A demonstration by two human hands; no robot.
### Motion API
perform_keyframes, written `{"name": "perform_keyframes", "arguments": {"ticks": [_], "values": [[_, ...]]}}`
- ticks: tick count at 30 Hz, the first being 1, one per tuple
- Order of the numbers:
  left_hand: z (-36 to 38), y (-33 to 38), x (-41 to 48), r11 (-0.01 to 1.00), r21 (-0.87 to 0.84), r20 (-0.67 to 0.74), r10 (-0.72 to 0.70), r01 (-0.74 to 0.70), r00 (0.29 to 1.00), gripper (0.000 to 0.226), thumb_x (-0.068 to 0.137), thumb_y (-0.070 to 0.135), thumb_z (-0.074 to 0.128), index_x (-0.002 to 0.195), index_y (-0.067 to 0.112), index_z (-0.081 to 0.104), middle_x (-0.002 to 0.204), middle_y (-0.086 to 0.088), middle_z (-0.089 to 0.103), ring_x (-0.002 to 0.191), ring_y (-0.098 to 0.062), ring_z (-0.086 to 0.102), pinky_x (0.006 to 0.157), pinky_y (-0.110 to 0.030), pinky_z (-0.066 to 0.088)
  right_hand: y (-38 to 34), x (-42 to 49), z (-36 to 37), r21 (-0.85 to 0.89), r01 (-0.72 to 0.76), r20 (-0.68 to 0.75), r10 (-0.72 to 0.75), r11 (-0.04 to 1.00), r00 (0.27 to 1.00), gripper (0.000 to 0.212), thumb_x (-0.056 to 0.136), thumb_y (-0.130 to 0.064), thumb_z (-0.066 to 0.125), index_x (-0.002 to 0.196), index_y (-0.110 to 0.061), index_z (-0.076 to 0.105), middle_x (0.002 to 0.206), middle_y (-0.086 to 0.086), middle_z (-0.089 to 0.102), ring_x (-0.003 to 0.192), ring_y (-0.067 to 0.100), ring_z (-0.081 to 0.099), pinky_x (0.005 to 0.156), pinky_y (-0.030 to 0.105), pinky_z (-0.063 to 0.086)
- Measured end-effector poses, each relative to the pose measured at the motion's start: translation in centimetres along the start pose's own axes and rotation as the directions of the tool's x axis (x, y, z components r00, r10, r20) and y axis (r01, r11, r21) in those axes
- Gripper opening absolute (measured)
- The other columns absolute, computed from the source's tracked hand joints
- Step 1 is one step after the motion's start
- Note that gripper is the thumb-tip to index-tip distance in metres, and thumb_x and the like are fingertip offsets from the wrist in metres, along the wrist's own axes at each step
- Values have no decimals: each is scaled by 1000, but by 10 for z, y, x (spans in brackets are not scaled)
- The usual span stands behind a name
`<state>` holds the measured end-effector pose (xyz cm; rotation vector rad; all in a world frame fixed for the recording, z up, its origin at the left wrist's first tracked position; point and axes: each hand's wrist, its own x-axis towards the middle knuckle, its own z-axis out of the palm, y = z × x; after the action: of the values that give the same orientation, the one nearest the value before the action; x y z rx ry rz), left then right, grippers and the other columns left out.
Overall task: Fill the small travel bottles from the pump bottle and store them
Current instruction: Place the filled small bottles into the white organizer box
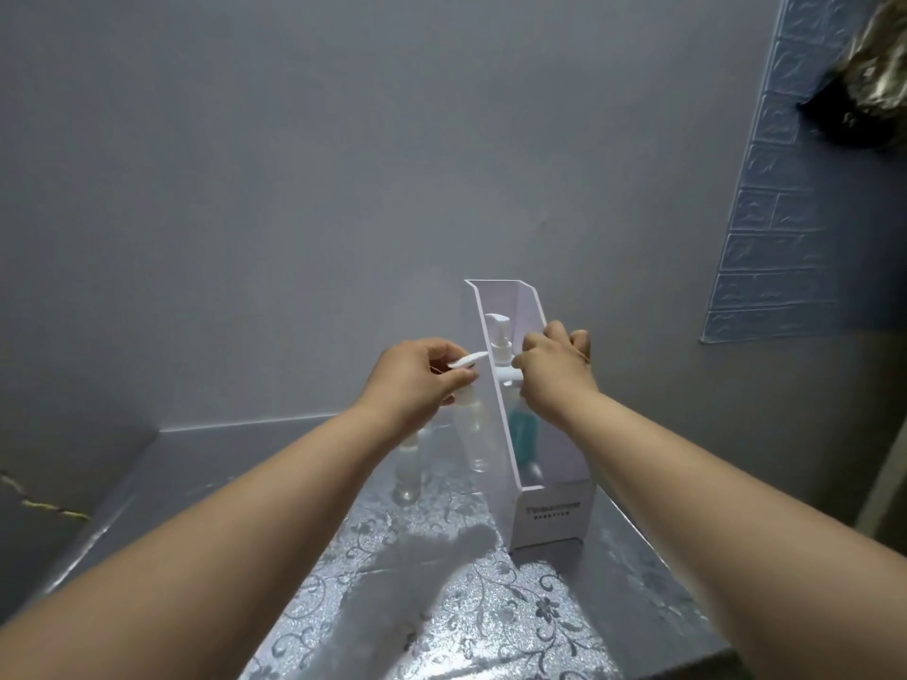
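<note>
While the left hand [417,377] is held just above a clear travel bottle [470,429], its thumb and curled fingers pinch a small white top piece [466,360], which points toward the white storage box [549,522]. A second clear travel bottle [410,466] stands close beside the first one, and both are on the table [491,606] with silver flower foil, left of the box. The right hand [554,373] reaches over the box edge with fingers curled tight together. It seems to grip the white top of the bottle with blue liquid [521,427], but the fingertips are hidden. The pump bottle [498,336] stands upright in the box, behind the blue one. The front of the box carries two lines of grey writing [552,511], too small and blurred to read.
</note>
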<state>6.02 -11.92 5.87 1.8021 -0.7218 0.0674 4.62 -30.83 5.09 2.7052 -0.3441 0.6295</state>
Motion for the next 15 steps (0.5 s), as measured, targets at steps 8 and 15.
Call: {"name": "perform_keyframes", "arguments": {"ticks": [8, 15], "values": [[-8, 34, 12, 972, 122, 147, 181, -200, 972, 22, 86, 3, 67, 78, 23, 68, 79, -11, 65, 76, -30, 68, 80, -33, 59, 15, -14, -76, 962, -172, 211, -182, 211, 960, 35, 80, 13, 59, 108, -5, 70, 69, -8, 70, 61, -4, 59, 63, 8, 43], [-7, 48, 13, 954, -103, 127, 295, -283, 947, 22, 84, -10, 62, 92, 9, 69, 74, 0, 67, 65, 4, 64, 68, -12, 54, 21, -19, -82, 981, -195, 183, -369, 6, 911, 46, 67, 0, 64, 113, -7, 65, 97, 11, 61, 78, 12, 51, 62, 22, 31]]}}
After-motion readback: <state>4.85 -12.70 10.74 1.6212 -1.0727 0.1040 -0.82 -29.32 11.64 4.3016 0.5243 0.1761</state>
